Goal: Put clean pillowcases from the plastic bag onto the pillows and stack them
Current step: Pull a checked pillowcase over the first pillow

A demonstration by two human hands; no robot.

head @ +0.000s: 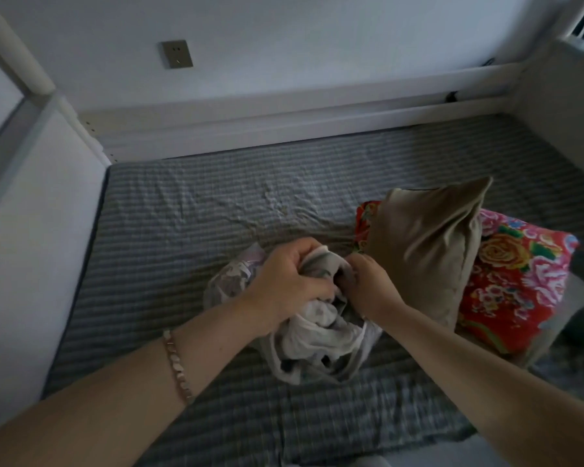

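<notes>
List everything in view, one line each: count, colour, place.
plastic bag: 1, translucent whitish, middle of the bed, on the sheet
cloth: a bundle, count unclear, pale and grey, spilling from the bag's mouth
tan pillow: 1, beige, right side, lying on the floral pillow
floral pillow: 1, red with pink and yellow flowers, right side, under the tan one
sheet: 1, grey striped, wrinkled, covers the bed
bed rail: 1, white, along the far wall
wall socket: 1, grey, on the far wall
bracelet: 1, pinkish, left wrist
left hand: grips the cloth
right hand: pinches the cloth
</notes>
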